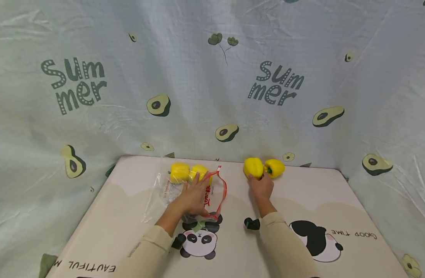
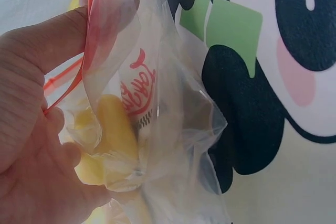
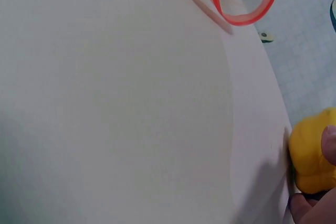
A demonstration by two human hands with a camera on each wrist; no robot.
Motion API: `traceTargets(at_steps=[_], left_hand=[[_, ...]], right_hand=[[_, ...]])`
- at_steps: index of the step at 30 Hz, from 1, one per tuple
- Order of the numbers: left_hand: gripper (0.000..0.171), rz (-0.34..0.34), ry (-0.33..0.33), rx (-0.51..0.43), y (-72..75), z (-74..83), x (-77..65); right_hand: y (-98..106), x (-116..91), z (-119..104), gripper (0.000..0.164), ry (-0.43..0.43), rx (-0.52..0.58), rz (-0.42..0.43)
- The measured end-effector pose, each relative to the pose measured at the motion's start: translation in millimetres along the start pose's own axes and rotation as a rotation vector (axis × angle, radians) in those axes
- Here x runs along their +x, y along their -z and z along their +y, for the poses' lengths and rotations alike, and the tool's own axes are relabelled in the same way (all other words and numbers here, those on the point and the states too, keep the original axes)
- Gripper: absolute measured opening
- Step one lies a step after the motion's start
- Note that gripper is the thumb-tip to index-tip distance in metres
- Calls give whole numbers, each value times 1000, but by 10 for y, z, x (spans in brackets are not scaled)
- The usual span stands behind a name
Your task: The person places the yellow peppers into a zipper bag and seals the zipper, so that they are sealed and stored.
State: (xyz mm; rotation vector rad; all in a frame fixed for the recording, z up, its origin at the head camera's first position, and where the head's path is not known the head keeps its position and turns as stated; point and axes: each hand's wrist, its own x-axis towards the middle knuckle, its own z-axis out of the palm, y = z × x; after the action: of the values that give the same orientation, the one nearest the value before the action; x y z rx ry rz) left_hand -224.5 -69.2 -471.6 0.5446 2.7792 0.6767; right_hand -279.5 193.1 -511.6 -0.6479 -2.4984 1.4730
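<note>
A clear zip bag (image 1: 217, 200) with a red-edged mouth lies on the table, two yellow bell peppers (image 1: 179, 172) inside it. My left hand (image 1: 193, 197) is at the bag's mouth with its fingers spread, and the mouth gapes toward the right. In the left wrist view, the thumb (image 2: 68, 35) reaches behind the clear film past the red edge. At the table's far edge my right hand (image 1: 262, 188) grips a yellow bell pepper (image 1: 253, 167) between thumb and fingers. Another yellow bell pepper (image 1: 275, 168) lies just right of it.
The pale table (image 1: 303, 197) carries printed pandas and lettering. A hanging cloth (image 1: 198, 77) with avocado prints stands behind its far edge and along both sides. Small black objects (image 1: 252, 223) show beside both wrists.
</note>
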Motion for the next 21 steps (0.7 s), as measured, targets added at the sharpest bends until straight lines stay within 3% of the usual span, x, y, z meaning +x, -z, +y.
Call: traceTargets(at_steps=[8, 15, 21], left_hand=[[127, -2, -1, 24, 2, 0, -5], [125, -14, 8, 16, 22, -1, -13], [125, -8, 28, 13, 25, -5, -22]], right_hand=[[103, 9, 59, 57, 79, -5, -53], [266, -10, 52, 65, 166, 19, -108], [366, -41, 53, 65, 185, 7, -177]])
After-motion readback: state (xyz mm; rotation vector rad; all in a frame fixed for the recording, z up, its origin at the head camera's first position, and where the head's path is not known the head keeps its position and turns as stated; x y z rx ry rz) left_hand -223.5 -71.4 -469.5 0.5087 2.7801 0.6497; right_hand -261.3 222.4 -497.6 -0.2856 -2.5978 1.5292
